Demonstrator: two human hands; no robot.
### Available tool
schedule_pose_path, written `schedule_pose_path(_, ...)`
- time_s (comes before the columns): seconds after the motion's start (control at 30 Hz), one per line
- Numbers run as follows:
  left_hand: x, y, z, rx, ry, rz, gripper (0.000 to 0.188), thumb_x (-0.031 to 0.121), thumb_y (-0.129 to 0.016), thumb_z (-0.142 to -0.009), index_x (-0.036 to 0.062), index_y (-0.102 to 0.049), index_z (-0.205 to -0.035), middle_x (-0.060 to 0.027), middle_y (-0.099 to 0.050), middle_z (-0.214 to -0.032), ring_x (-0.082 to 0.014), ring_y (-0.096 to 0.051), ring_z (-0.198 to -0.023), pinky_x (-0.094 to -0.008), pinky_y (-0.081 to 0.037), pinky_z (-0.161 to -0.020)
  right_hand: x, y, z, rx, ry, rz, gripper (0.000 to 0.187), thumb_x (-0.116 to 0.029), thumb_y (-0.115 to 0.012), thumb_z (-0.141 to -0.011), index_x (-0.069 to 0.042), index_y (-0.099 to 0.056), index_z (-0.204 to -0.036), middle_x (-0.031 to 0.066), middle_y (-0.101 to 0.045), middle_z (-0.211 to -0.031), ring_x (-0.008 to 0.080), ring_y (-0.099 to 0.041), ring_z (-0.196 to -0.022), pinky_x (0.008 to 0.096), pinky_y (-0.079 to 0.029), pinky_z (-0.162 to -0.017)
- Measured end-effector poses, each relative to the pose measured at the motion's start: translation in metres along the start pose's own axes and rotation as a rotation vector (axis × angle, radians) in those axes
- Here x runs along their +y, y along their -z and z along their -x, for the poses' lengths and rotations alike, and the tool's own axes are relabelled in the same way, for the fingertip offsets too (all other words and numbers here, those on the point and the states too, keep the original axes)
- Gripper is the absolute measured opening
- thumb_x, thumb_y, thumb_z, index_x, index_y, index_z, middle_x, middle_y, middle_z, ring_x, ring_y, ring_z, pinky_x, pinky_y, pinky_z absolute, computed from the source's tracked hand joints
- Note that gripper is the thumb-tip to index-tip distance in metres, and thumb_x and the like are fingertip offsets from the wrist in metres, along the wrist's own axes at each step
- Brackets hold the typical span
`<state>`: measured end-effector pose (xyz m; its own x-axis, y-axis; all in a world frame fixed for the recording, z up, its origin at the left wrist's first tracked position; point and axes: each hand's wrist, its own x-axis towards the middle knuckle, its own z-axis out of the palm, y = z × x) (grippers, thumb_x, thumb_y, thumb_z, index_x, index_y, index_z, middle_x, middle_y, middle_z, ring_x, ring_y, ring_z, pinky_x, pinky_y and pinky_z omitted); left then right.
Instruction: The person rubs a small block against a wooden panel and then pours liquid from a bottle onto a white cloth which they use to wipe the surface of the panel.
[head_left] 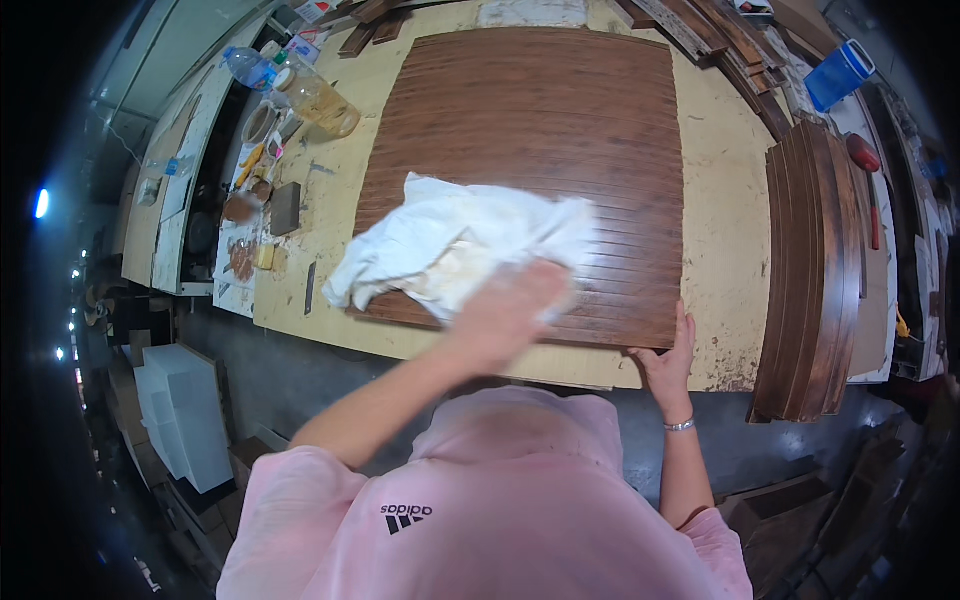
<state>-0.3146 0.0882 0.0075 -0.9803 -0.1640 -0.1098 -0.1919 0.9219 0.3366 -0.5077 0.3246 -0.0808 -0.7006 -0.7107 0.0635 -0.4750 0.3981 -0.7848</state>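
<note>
Crumpled white cotton rag (450, 245), stained yellowish toward its middle, lies on the near-left part of a dark brown grooved wooden panel (560, 130), which rests flat on a pale, paint-flecked plywood counter (720, 200). Nearest the viewer, the left hand (510, 310) presses down on the rag's near edge; motion blur hides whether its fingers are spread or bunched, so their state cannot be told beyond pressing the cloth. The right hand (668, 360) steadies the panel at its near right corner, fingers (684, 325) laid flat and loosely spread over the edge, gripping nothing else. Judged from this arrangement, wiping is best done along the grooves with even pressure, keeping the bracing hand firm so the panel does not slide on the counter. To the right, a stack of curved dark brown wooden strips (810, 270) lies apart from the panel. Farther left stand a clear plastic bottle of amber liquid (318, 100) and small tins; at the far right corner sits a blue plastic container (838, 72).
</note>
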Motion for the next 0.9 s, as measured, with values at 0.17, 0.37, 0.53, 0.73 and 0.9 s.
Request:
schedule_pose_path(0.17, -0.025, -0.002, 0.015, 0.070, 0.208, -0.049, 0.069, 0.026, -0.061, -0.092, 0.0037, -0.035, -0.152, -0.0141, -0.031, -0.161, -0.0291, -0.027, -0.150, -0.0563, -0.027, -0.114, -0.007, 0.001, -0.002, -0.021, 0.009, 0.071, 0.103, -0.029, -0.089, -0.066, 0.001, -0.036, -0.149, 0.0188, -0.051, -0.143, 0.0416, -0.037, -0.138, 0.0478, -0.026, -0.119)
schedule_pose_path(0.37, 0.065, -0.026, -0.094, 0.078, -0.348, 0.137, 0.074, 0.028, -0.065, -0.090, 0.0005, -0.034, -0.151, -0.0175, -0.035, -0.157, -0.0309, -0.033, -0.147, -0.0499, -0.031, -0.115, 0.010, -0.011, -0.001, -0.002, 0.173, 0.176, 0.105, -0.034, -0.088, -0.065, -0.003, -0.035, -0.150, 0.0161, -0.054, -0.143, 0.0312, -0.050, -0.132, 0.0504, -0.021, -0.119)
schedule_pose_path(0.53, -0.025, 0.004, -0.100, 0.104, -0.041, -0.103, 0.071, 0.024, -0.064, -0.090, 0.0043, -0.035, -0.152, -0.0170, -0.031, -0.160, -0.0302, -0.032, -0.148, -0.0497, -0.029, -0.116, -0.011, 0.011, -0.005, 0.019, 0.038, 0.068, 0.108, -0.036, -0.089, -0.061, -0.005, -0.036, -0.150, 0.0147, -0.051, -0.145, 0.0305, -0.050, -0.132, 0.0512, -0.023, -0.118)
schedule_pose_path(0.73, 0.044, -0.018, -0.115, -0.003, -0.355, 0.082, 0.061, 0.024, -0.054, -0.097, 0.0048, -0.036, -0.152, -0.0140, -0.032, -0.160, -0.0292, -0.030, -0.148, -0.0491, -0.024, -0.120, -0.009, 0.006, -0.005, -0.022, 0.073, 0.045, 0.107, -0.032, -0.089, -0.062, -0.005, -0.035, -0.151, 0.0150, -0.050, -0.147, 0.0310, -0.048, -0.134, 0.0519, -0.024, -0.117)
schedule_pose_path(0.9, -0.005, 0.019, -0.162, 0.011, -0.114, 0.001, 0.057, 0.019, -0.051, -0.096, 0.0039, -0.039, -0.149, -0.0149, -0.035, -0.158, -0.0330, -0.033, -0.145, -0.0494, -0.025, -0.119, -0.017, 0.011, -0.007, -0.012, 0.048, 0.067, 0.112, -0.027, -0.090, -0.061, -0.006, -0.031, -0.153, 0.0163, -0.049, -0.146, 0.0301, -0.046, -0.136, 0.0508, -0.026, -0.117)
